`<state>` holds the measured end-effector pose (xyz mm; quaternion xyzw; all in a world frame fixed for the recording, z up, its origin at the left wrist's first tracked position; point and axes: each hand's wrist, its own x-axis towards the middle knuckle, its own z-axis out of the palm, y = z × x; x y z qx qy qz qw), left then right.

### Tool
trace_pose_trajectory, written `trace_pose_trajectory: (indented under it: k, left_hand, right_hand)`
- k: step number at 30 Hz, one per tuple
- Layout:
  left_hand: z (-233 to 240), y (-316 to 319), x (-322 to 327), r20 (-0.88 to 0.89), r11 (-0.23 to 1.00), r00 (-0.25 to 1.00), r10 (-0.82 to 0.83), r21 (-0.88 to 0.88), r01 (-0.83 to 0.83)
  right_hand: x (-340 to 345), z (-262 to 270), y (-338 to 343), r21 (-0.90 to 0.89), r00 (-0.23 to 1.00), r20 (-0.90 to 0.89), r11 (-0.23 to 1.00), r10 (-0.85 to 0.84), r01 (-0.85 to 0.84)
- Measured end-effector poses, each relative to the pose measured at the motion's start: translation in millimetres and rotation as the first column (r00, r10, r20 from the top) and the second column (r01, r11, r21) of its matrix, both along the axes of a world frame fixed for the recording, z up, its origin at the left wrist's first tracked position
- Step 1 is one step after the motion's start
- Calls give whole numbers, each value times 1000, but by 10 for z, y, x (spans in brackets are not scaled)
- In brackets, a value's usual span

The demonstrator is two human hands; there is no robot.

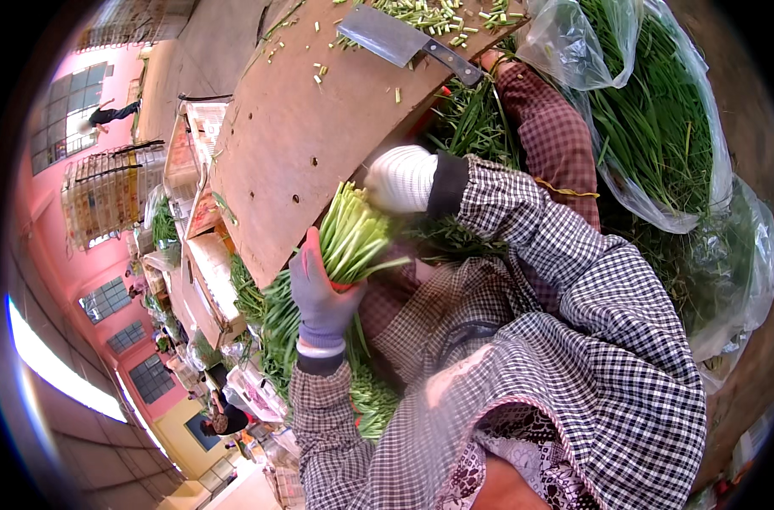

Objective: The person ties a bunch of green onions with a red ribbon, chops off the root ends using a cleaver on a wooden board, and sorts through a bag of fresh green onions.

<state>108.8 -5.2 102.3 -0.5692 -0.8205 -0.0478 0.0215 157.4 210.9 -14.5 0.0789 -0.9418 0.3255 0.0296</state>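
My left hand (326,287), in a grey glove with orange-red on its palm side, grips a bundle of green leafy stalks (355,236), perhaps garlic chives. The pale cut ends point up, and the long leaves hang below the hand. Beside the upper ends is my right hand (400,178) in a white glove, blurred; its fingers are hard to make out. The wooden board (285,146) lies before me. On its far part rests a cleaver (384,35) with a dark handle reaching past the board's edge, next to chopped stalk pieces (425,16).
At the upper right, an open clear plastic bag (718,127) holds long green leaves (654,127). More greens (476,121) lie beneath the board's near edge, and another pile (371,398) is by my left sleeve. Crates (205,268) stand at the left; people are farther off.
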Motion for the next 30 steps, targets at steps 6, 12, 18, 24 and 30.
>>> trace_pose_trajectory:
  k: [6, 12, 18, 24, 30]
  left_hand:
    - [-5, -68, 20, 21, 999, 999, 48, -3, -48]
    - [-16, -81, 17, -72, 998, 997, 9, -64, -13]
    - [-2, -119, 30, -58, 999, 997, 43, -25, -44]
    - [-23, -134, -13, -75, 999, 997, 24, -28, -26]
    - [25, -144, 35, 17, 995, 995, 96, -3, -96]
  right_hand:
    - [397, 119, 300, -485, 944, -158, 855, -291, 182]
    - [286, -69, -57, -341, 986, -19, 928, -163, 147]
    - [598, 87, 164, -706, 959, 68, 666, -275, 242]
    - [368, -267, -128, -387, 966, 27, 889, -256, 246]
    - [486, 239, 126, -788, 939, -125, 607, -320, 102]
